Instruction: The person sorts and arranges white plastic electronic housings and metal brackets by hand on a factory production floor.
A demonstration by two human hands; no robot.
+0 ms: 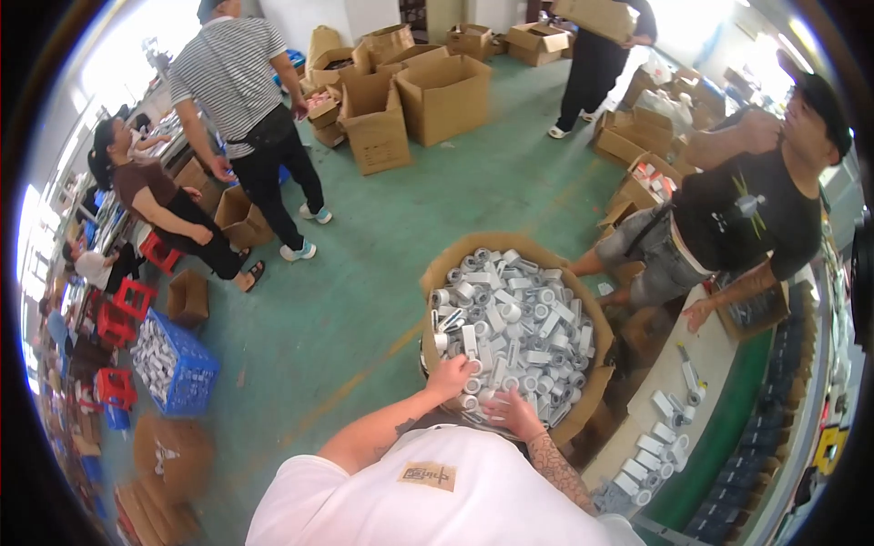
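Note:
In front of me stands a large cardboard box (pixel 596 405) heaped with white and grey plastic parts (pixel 510 314), each with a round ring end and a blocky body. My left hand (pixel 452 376) is at the box's near left edge, its fingers closed beside one of these parts; what they grip, if anything, is hidden. To its right, my right hand (pixel 513 411) rests over the near edge of the heap with its fingers apart, touching or just above the parts. I cannot see anything held in it.
Right of the box, more parts (pixel 651 450) lie along a pale bench (pixel 637 391) next to a green strip (pixel 728 446). A person (pixel 746 205) sits there. A blue crate (pixel 187 364) stands left, near red stools (pixel 116 323). Open cartons (pixel 442 96) and other people are farther off.

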